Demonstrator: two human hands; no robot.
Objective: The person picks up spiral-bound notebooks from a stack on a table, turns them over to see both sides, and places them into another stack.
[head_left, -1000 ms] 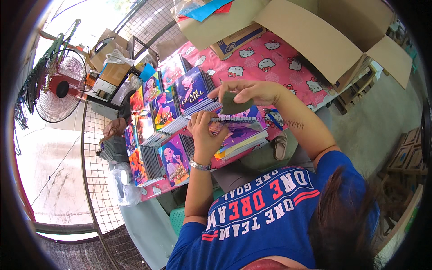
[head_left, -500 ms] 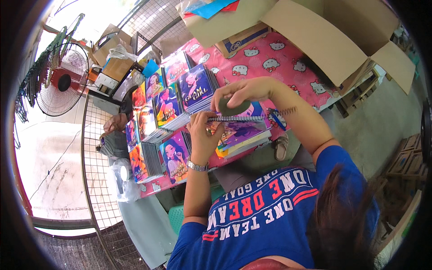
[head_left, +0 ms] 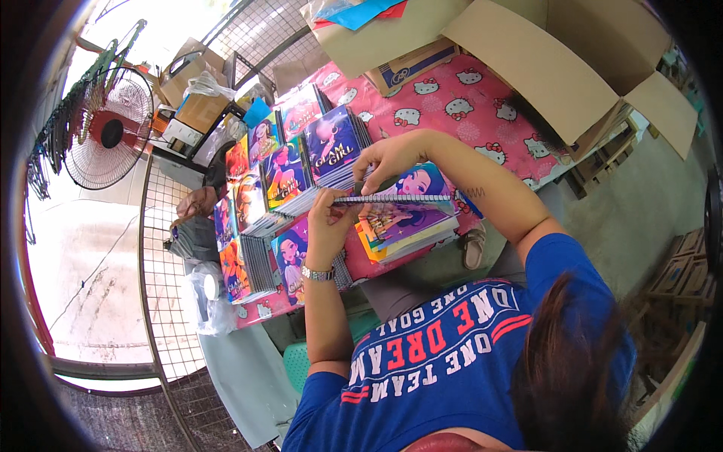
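A spiral notebook with a colourful cartoon cover lies on a small pile in front of me, its dark wire coil running along the far edge. My left hand, with a metal watch on the wrist, is closed on the notebook at the coil's left end. My right hand arches over the coil, thumb and fingers bent together close to my left fingertips. A dark rounded piece shows under the right palm, mostly hidden. Loose coil sticks out past the right end, beside a blue pen-like thing.
Stacks of similar notebooks stand on the pink patterned tablecloth to the left. A large open carton is at the far right, a flatter box behind. A fan stands far left.
My right hand has tipped down closer to the coil, covering most of the dark piece. Less loose coil shows past the right end. My left hand has shifted slightly left.
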